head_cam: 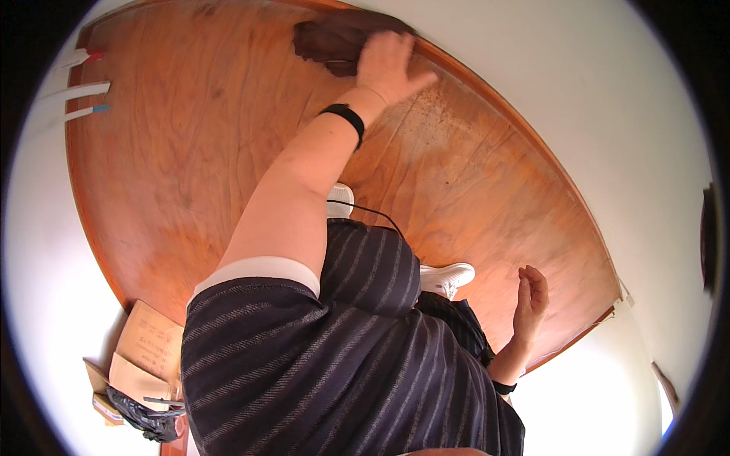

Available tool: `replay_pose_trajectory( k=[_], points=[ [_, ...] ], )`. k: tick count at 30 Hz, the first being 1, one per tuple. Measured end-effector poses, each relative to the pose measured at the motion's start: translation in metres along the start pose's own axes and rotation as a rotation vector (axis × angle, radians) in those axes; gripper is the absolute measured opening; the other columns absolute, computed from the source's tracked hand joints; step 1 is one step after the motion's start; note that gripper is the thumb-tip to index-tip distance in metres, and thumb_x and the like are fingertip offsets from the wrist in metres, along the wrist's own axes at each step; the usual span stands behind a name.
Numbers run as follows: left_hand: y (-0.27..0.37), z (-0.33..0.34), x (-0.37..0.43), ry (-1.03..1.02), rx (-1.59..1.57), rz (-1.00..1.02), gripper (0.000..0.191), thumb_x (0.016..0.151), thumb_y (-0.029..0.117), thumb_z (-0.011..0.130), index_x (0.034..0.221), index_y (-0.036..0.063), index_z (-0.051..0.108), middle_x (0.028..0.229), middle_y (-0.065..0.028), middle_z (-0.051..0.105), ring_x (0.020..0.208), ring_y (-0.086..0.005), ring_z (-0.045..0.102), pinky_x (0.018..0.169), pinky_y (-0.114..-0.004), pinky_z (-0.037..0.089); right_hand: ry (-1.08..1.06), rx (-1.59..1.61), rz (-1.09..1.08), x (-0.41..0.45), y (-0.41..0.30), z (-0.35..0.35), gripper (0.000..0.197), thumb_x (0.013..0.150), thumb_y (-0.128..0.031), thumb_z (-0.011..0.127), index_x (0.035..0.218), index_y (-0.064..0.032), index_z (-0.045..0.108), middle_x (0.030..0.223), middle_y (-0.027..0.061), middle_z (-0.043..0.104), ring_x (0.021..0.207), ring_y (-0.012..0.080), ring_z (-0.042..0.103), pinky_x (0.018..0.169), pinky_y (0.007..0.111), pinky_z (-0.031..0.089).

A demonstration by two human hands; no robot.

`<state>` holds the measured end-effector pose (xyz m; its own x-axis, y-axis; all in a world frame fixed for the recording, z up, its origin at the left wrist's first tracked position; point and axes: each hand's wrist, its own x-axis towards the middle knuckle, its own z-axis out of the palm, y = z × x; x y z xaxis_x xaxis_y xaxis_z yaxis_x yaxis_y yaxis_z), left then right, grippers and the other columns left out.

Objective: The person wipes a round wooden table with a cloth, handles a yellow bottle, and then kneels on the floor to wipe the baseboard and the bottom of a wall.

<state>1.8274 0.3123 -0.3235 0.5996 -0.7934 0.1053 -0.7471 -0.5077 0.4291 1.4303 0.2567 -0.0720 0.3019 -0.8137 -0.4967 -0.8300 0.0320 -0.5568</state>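
My left hand [388, 68], slightly blurred, lies over the right edge of a crumpled dark brown cloth [325, 43] on the wooden floor [188, 148]. Its thumb sticks out to the right, off the cloth. Whether the palm presses on the cloth is hard to tell, and the part beneath the hand is hidden. Lower right, my right hand [531, 299] hangs above the floor with loosely bent fingers and nothing in them. Both wrists wear black bands. A dull, speckled patch [436, 122] marks the wood just below the left hand.
Brown skirting [513, 117] borders the floor along a white wall [599, 97]. White shoes [447, 276] show beside my dark striped clothing. Open cardboard boxes [148, 342] and a black plastic bag [140, 416] stand lower left. Thin white strips [85, 90] poke in at the upper left.
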Motion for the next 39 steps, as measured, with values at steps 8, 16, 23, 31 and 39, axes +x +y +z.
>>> replay_pose_trajectory(
  k=[8,16,23,31,39],
  points=[
    [0.06,0.022,-0.009,-0.341,-0.095,0.351,0.081,0.082,0.058,0.052,0.14,0.0048,0.031,0.135,-0.0149,0.038,0.129,-0.0295,0.032,0.11,-0.042,0.021,-0.025,-0.069,-0.083,0.012,-0.021,0.01,0.016,0.09,-0.006,0.055,0.104,0.0008,0.06,0.099,0.0072,0.064,0.093,0.014,0.059,0.084,0.027,0.045],
    [0.01,-0.002,0.005,-0.377,0.113,0.354,0.067,0.089,0.048,0.046,0.144,0.0148,0.026,0.137,-0.0077,0.039,0.129,-0.0239,0.033,0.107,-0.041,0.025,-0.004,-0.085,-0.033,0.006,-0.012,-0.002,0.016,0.09,-0.006,0.055,0.104,0.0009,0.059,0.098,0.0071,0.063,0.094,0.0137,0.059,0.084,0.027,0.045],
    [-0.053,-0.029,0.006,-0.092,0.368,0.218,0.058,0.089,0.047,0.047,0.137,0.0156,0.039,0.125,-0.007,0.05,0.119,-0.0231,0.043,0.098,-0.042,0.031,-0.009,-0.07,-0.024,0.001,-0.005,-0.01,0.018,0.091,-0.006,0.053,0.108,0.0005,0.058,0.101,0.0075,0.063,0.096,0.0148,0.058,0.086,0.028,0.045],
    [-0.045,-0.046,0.01,-0.045,0.191,-0.154,0.073,0.087,0.052,0.048,0.135,-0.0018,0.037,0.132,-0.0243,0.044,0.126,-0.0375,0.037,0.111,-0.046,0.019,0.018,0.015,0.04,-0.014,0.025,-0.013,0.019,0.091,-0.006,0.053,0.109,0.0005,0.058,0.103,0.0082,0.063,0.099,0.0159,0.058,0.088,0.029,0.045],
    [0.001,0.022,0.005,0.231,-0.052,-0.199,0.082,0.075,0.056,0.062,0.13,-0.001,0.039,0.111,-0.0219,0.045,0.114,-0.0366,0.039,0.108,-0.049,0.021,-0.005,0.025,0.04,-0.014,0.019,-0.005,0.019,0.091,-0.006,0.053,0.108,0.0017,0.058,0.103,0.0093,0.062,0.099,0.0161,0.058,0.088,0.029,0.045]
  ],
)
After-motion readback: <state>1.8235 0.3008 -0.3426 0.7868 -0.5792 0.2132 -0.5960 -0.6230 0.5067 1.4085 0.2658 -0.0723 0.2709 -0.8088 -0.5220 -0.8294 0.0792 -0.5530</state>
